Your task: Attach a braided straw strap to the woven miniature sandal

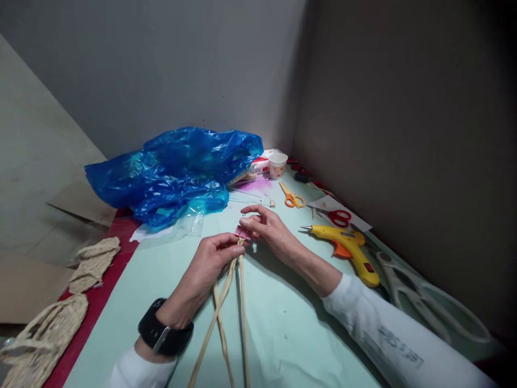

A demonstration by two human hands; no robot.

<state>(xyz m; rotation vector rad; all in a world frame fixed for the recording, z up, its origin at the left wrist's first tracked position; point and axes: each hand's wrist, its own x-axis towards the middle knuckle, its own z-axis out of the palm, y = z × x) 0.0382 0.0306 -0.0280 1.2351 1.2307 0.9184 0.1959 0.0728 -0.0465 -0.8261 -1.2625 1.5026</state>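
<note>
Three long pale straw strands (243, 312) hang toward me from a short braided top. My left hand (210, 256) pinches that top between thumb and fingers. A small pink piece (243, 233) sits at the strands' upper end, just beyond the left fingertips. My right hand (269, 229) is curved over the far side of the pink piece, its index finger and thumb a little apart. Its lower fingers are partly hidden behind the piece, so contact there is unclear.
A crumpled blue plastic bag (181, 167) lies at the back left. To the right are orange scissors (291, 196), red-handled scissors (337, 217), a yellow glue gun (347, 245) and large grey scissors (420, 291). A paper cup (277, 166) stands behind. Woven straw pieces (52, 334) edge the left.
</note>
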